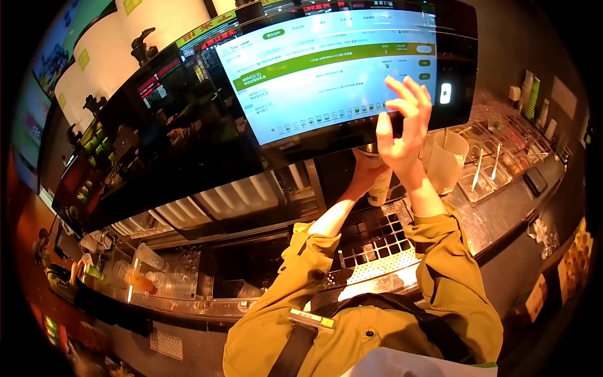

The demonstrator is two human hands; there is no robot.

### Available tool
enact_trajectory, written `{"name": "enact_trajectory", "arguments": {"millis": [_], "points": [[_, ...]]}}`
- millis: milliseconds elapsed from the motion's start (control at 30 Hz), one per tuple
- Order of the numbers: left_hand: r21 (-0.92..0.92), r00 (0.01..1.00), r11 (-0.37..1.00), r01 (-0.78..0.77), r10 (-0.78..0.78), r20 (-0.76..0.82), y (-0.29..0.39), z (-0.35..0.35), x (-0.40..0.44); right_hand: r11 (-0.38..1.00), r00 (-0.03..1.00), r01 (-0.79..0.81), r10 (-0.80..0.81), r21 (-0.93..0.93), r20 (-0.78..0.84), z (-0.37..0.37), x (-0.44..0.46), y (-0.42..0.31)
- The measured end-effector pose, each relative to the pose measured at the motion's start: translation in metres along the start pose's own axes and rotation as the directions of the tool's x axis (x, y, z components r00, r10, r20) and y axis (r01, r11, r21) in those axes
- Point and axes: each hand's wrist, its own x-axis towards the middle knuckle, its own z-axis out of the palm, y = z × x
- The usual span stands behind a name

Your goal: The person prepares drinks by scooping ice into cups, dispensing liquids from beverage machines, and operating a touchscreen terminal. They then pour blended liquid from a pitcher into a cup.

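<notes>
The right hand (405, 129) is raised in front of the lit screen (326, 69), open and empty, its fingers apart and slightly bent, with the fingertips over the lower right part of the display; whether they touch the glass cannot be told. Its forearm rises almost straight up from a rolled sleeve, the wrist a little below the screen's bottom edge. The left hand (366, 174) is lower and to the left of the right one, its forearm slanting up and inward, and it is closed around a pale cup (379, 188) held upright. The right hand and wrist cover part of this cup, and the wide screen hangs above it, so its upper end is only partly seen. Directly below the left hand and the cup lies a grid (383, 232) of dark square openings, with a perforated metal strip along its near side. Just to the right of the right wrist stands a translucent pitcher (447, 162), and beyond it are clear containers (483, 179) with light-handled utensils in them. A dark flat device (535, 181) lies farther right on the counter (496, 217). Well to the left of the left hand, clear cups (149, 256) and an orange-coloured drink (138, 281) sit by a perforated tray (179, 284).
</notes>
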Motion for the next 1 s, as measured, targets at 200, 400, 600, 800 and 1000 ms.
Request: {"name": "enact_trajectory", "arguments": {"millis": [200,400,600,800,1000], "points": [[-0.062,1.0,0.998,0.0,-0.002,-0.024,-0.002,0.0,-0.003,0.966,0.925,0.085,-0.168,0.244,0.34,-0.016,-0.049,-0.033],[-0.087,0.998,0.996,-0.03,0.025,-0.058,-0.025,-0.003,-0.006,0.886,0.884,-0.346,0.198,0.309,0.424,-0.073,-0.165,-0.067],[0.095,0.995,0.992,0.085,-0.08,-0.058,-0.016,-0.007,-0.007,0.806,0.606,-0.591,0.467,-0.029,0.644,-0.153,-0.272,-0.095],[0.142,0.999,0.989,0.038,-0.037,-0.009,-0.018,-0.01,-0.007,0.751,0.413,-0.606,0.579,-0.263,0.703,-0.209,-0.342,-0.112],[0.127,0.997,0.989,0.078,-0.077,-0.018,-0.015,-0.011,-0.009,0.722,0.383,-0.611,0.629,-0.325,0.677,-0.204,-0.342,-0.116]]}}
